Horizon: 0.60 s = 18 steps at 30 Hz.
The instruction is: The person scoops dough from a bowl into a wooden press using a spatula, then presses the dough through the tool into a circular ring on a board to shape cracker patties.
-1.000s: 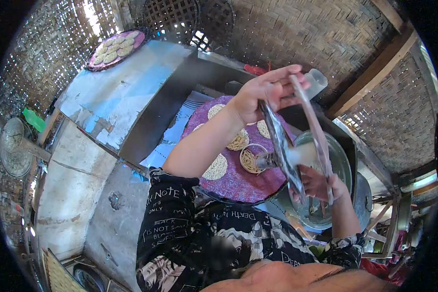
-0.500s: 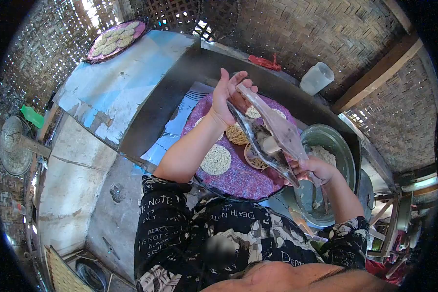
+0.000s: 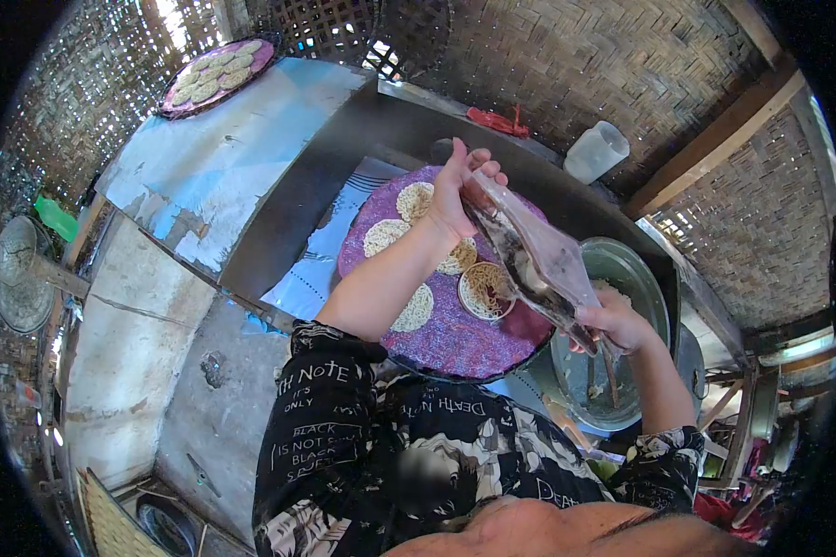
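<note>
A long two-part hand press [image 3: 543, 252], pale and grey, slants across the middle of the view. Around its upper left end my left hand [image 3: 464, 190] is closed, thumb pointing up. At the lower right end my right hand [image 3: 616, 322] grips both halves. Below the press lies a round tray with a purple, white-speckled cover [image 3: 455, 334]. On the tray, a ring mould [image 3: 463, 295] holds thin dough strands. Flat rounds of strand dough, such as one pale round [image 3: 416, 311] and another farther back [image 3: 385, 235], lie beside it.
A large basin [image 3: 661, 311] with dough remnants and sticks [image 3: 611, 376] stands right of the tray. A clear plastic container [image 3: 596, 151] and a red plastic item [image 3: 499, 122] sit on the back ledge. Another tray of rounds [image 3: 215, 74] rests far left on a worn blue-white surface.
The two halves of the press are closer together, and my left fingers wrap its end more. Both hands have shifted slightly right and down, exposing more of the ring mould.
</note>
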Each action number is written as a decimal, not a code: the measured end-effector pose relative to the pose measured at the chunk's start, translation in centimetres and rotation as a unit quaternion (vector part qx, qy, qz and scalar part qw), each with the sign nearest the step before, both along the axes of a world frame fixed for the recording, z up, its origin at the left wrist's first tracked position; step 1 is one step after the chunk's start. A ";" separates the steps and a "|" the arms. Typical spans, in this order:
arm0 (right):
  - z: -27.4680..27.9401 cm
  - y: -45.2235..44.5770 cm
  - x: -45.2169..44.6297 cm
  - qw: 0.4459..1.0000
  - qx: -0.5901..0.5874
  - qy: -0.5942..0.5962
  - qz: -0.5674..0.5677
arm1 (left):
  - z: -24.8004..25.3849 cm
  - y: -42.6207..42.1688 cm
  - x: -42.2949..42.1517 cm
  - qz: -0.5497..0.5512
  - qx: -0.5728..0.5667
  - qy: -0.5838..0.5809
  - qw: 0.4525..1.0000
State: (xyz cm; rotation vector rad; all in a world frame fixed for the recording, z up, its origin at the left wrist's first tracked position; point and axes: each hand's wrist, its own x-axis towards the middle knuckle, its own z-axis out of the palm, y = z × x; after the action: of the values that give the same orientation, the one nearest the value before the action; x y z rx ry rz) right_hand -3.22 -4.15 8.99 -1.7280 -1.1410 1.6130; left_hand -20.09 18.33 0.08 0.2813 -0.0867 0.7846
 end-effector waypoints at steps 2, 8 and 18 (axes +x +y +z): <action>-0.2 -0.8 -0.1 1.000 -0.005 -0.005 -0.014 | -0.3 -0.7 -0.1 0.002 -0.008 0.023 1.000; -1.3 -1.2 -2.3 0.998 -0.033 0.042 -0.035 | 0.0 -1.5 -2.5 0.021 -0.006 0.089 0.996; -1.3 -0.6 -2.7 0.997 0.032 -0.066 -0.036 | 0.5 -0.7 -1.6 0.034 -0.030 0.066 0.997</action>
State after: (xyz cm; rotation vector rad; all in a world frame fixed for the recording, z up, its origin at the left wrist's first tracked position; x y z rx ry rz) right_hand -5.97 -4.72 7.73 -1.8346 -1.1649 1.4221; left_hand -21.68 17.65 0.57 0.2799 0.0715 0.8325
